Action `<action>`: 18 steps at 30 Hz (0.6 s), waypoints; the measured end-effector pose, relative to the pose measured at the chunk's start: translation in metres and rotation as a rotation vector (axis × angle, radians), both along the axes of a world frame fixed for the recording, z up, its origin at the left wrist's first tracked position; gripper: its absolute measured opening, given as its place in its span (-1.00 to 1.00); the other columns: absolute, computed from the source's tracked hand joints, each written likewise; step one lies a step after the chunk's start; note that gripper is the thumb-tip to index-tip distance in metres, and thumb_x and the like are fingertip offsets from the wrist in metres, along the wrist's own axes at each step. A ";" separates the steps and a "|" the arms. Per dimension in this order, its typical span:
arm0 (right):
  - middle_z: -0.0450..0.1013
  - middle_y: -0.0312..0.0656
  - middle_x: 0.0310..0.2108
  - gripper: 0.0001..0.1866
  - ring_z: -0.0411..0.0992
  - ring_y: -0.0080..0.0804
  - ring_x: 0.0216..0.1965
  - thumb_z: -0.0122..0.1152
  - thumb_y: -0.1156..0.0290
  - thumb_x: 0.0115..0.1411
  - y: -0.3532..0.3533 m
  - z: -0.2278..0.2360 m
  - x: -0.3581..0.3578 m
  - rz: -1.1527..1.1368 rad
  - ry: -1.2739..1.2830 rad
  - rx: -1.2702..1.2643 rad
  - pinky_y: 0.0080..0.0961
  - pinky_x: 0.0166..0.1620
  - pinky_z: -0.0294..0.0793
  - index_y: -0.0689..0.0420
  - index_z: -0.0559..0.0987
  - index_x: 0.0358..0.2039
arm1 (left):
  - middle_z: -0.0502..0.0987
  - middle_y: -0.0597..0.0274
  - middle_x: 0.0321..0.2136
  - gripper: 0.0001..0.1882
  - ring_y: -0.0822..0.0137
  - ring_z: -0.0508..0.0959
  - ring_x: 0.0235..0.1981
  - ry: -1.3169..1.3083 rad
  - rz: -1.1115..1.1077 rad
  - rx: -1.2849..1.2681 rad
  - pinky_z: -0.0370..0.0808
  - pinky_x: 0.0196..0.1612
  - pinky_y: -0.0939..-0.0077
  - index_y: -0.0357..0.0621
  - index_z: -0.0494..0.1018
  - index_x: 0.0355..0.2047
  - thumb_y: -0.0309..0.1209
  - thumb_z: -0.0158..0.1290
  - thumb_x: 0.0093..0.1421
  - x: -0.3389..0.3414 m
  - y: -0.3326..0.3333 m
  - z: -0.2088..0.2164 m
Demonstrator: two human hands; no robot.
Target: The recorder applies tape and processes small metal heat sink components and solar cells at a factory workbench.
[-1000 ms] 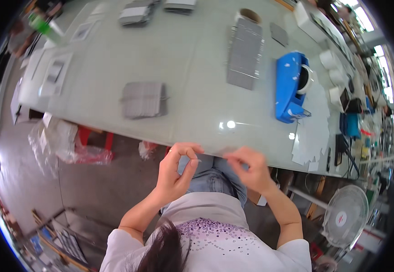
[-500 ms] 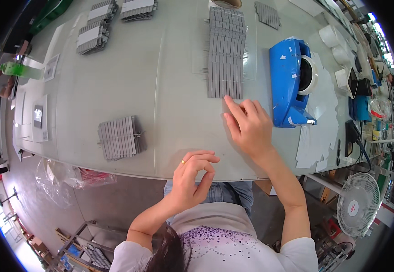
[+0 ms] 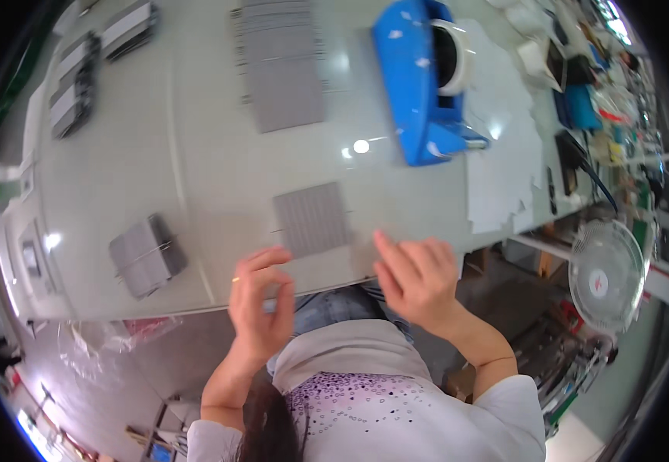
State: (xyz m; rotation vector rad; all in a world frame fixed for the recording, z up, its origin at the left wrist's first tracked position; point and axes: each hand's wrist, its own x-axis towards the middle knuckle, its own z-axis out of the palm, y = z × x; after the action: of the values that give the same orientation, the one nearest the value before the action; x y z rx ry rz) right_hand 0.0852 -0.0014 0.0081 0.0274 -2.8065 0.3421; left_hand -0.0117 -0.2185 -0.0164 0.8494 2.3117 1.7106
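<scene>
A flat grey ribbed panel (image 3: 313,220), with thin pins sticking out of its sides, lies near the table's front edge. My left hand (image 3: 261,296) is at its lower left corner, fingers bent and thumb apart, with nothing visible in it; contact with the corner cannot be made out. To the right of the panel hovers my right hand (image 3: 419,281), its fingers apart and a gap between fingertip and panel. Farther off, a long overlapping row of similar grey panels (image 3: 284,92) runs away from me. A stack of grey panels (image 3: 143,258) stands at the left. Motion blurs the picture.
A blue tape dispenser (image 3: 408,85) with a white roll stands right of the row, beside white paper sheets (image 3: 500,162). More panel stacks (image 3: 128,31) sit at the far left. A white fan (image 3: 606,276) stands beyond the table's right front edge.
My right hand has drawn back from the row toward the front edge. A single panel now lies before me, where bare table was. The whole view has shifted and turned.
</scene>
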 end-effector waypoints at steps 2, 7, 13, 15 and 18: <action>0.40 -0.29 -0.42 -0.60 0.29 -0.36 -0.49 0.36 0.50 -0.05 0.020 -0.001 0.006 -0.078 0.036 -0.041 -0.42 -0.44 0.26 0.15 0.65 -0.11 | 0.56 0.01 -0.21 -0.74 0.02 0.55 -0.08 0.256 0.053 -0.159 0.48 -0.05 0.23 -0.21 0.39 -0.34 -0.78 0.06 -0.01 -0.002 -0.008 -0.004; 0.49 -0.22 -0.32 -0.58 0.40 -0.30 -0.44 0.45 0.58 -0.13 -0.001 0.011 0.001 0.017 0.024 -0.519 -0.47 -0.47 0.39 0.15 0.65 -0.17 | 0.55 0.14 -0.27 -0.78 0.09 0.56 -0.20 0.198 -0.109 -0.135 0.50 -0.21 0.31 -0.20 0.44 -0.34 -0.67 0.17 0.01 0.007 0.014 0.010; 0.55 -0.21 -0.39 -0.66 0.46 -0.33 -0.48 0.51 0.56 -0.19 -0.018 0.002 -0.006 0.186 -0.036 -0.745 -0.49 -0.47 0.43 0.14 0.61 -0.34 | 0.50 0.18 -0.33 -0.79 0.14 0.51 -0.34 0.062 -0.156 -0.132 0.47 -0.33 0.32 -0.15 0.49 -0.30 -0.64 0.19 0.05 0.014 0.019 0.021; 0.56 -0.23 -0.41 -0.70 0.47 -0.33 -0.48 0.49 0.58 -0.17 -0.018 0.011 -0.009 0.133 -0.052 -0.738 -0.47 -0.45 0.43 0.12 0.59 -0.38 | 0.50 0.19 -0.34 -0.79 0.14 0.51 -0.34 -0.007 -0.185 -0.145 0.47 -0.33 0.31 -0.15 0.49 -0.28 -0.63 0.18 0.07 0.017 0.016 0.023; 0.56 -0.26 -0.41 -0.74 0.46 -0.32 -0.49 0.45 0.62 -0.14 -0.022 0.019 -0.016 0.098 -0.036 -0.702 -0.45 -0.41 0.43 0.11 0.57 -0.41 | 0.49 0.19 -0.35 -0.79 0.14 0.51 -0.37 -0.085 -0.189 -0.139 0.48 -0.35 0.31 -0.15 0.49 -0.27 -0.63 0.17 0.08 0.016 0.019 0.023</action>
State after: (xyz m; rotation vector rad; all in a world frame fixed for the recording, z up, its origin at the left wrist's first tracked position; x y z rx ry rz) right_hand 0.0696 -0.0230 0.0267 0.0001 -2.5633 1.3292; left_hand 0.0047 -0.1999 0.0062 0.9167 2.1876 1.4629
